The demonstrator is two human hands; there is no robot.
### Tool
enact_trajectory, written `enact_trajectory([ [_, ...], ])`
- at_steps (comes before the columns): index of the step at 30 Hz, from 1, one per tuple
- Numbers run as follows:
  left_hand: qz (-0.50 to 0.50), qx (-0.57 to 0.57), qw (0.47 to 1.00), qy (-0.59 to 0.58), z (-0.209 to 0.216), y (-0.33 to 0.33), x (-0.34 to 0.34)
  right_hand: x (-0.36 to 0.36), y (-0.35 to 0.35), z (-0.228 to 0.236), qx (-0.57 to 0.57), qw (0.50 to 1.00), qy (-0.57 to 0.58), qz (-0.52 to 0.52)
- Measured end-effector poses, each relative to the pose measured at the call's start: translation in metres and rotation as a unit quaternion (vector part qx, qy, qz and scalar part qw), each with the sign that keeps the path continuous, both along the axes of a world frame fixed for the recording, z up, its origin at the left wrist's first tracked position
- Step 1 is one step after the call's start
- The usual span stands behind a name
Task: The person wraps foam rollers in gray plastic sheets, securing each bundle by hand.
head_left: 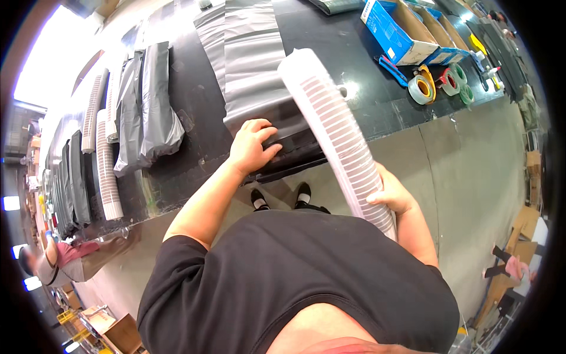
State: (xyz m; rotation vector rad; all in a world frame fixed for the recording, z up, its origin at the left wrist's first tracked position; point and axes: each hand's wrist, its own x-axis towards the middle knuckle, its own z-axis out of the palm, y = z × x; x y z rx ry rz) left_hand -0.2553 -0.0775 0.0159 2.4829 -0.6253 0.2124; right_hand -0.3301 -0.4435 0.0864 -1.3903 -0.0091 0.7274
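A long roll of striped, pinkish-white material (336,124) in a clear wrap slants from my body up over the table's near edge. My right hand (392,192) is wrapped round its lower part. My left hand (253,146) rests with fingers spread on a grey plastic bag (253,65) that lies lengthwise on the black table. The upper end of the roll overlaps the bag's right side. What lies under my left palm is hidden.
At left lie grey-wrapped packages (144,106) and several striped rolls (106,165). A blue box (392,32), a blue cutter (393,71) and tape rolls (421,89) stand at right. Another person (76,256) is at the far left.
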Motion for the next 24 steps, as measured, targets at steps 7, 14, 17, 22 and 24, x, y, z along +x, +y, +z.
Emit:
enact_trajectory([
  [7, 0.023, 0.025, 0.992, 0.125, -0.018, 0.007, 0.002, -0.054, 0.004, -0.022, -0.053, 0.998, -0.011, -0.023],
  [14, 0.088, 0.005, 0.973, 0.215, -0.012, 0.001, 0.018, -0.083, 0.021, -0.011, -0.098, 0.994, -0.040, -0.008],
  [17, 0.109, -0.038, 0.958, 0.261, -0.031, 0.000, 0.021, -0.086, 0.025, -0.007, -0.125, 0.991, -0.042, 0.018],
  [22, 0.092, -0.239, 0.904, 0.341, -0.044, 0.007, 0.027, -0.088, 0.011, -0.015, -0.138, 0.989, -0.025, 0.041],
  [24, 0.148, -0.174, 0.859, 0.458, -0.021, 0.007, 0.025, -0.088, 0.003, -0.017, -0.146, 0.988, -0.005, 0.048],
])
